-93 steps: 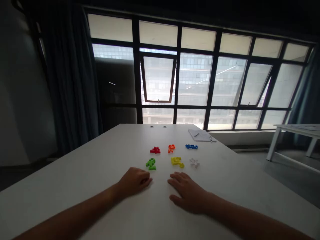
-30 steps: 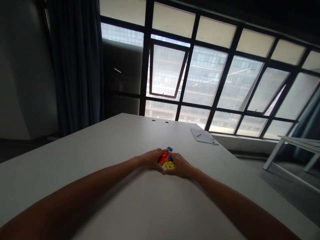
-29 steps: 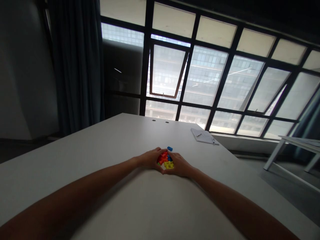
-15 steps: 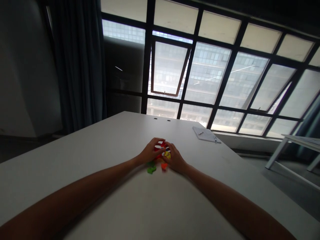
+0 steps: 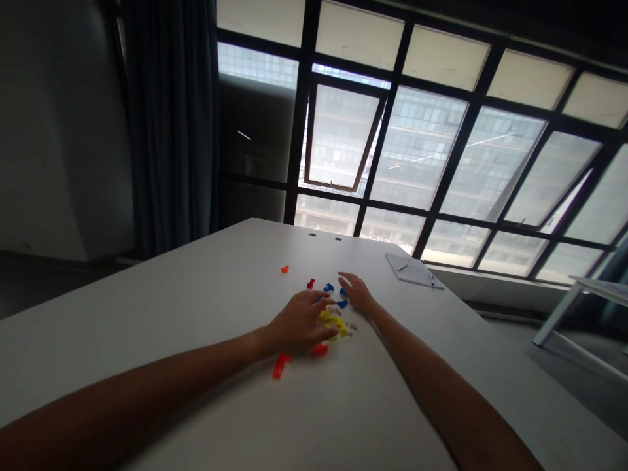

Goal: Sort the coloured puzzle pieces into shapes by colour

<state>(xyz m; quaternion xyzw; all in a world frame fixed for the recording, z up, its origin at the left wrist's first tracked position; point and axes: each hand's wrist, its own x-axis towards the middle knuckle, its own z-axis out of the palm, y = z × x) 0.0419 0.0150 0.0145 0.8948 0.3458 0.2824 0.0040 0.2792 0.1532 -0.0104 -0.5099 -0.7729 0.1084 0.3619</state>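
Observation:
Small coloured plastic pieces lie scattered on the white table. My left hand is over the near part of the group, fingers spread, beside the yellow pieces; it covers some of what lies under it. An orange-red piece lies close to its thumb, and another orange-red piece lies under the wrist side, nearer to me. Beyond the fingers sit a red piece and a blue piece. My right hand, fingers apart, is next to more blue pieces.
An orange piece lies apart at the far left. Papers with pens rest near the table's right edge. Two dark round inserts are set in the far end. A second table stands at right, and windows line the back.
My hands were close together around the pieces and are now apart, the left nearer to me. The pieces are spread more widely; the green ones are out of sight. The view has shifted slightly.

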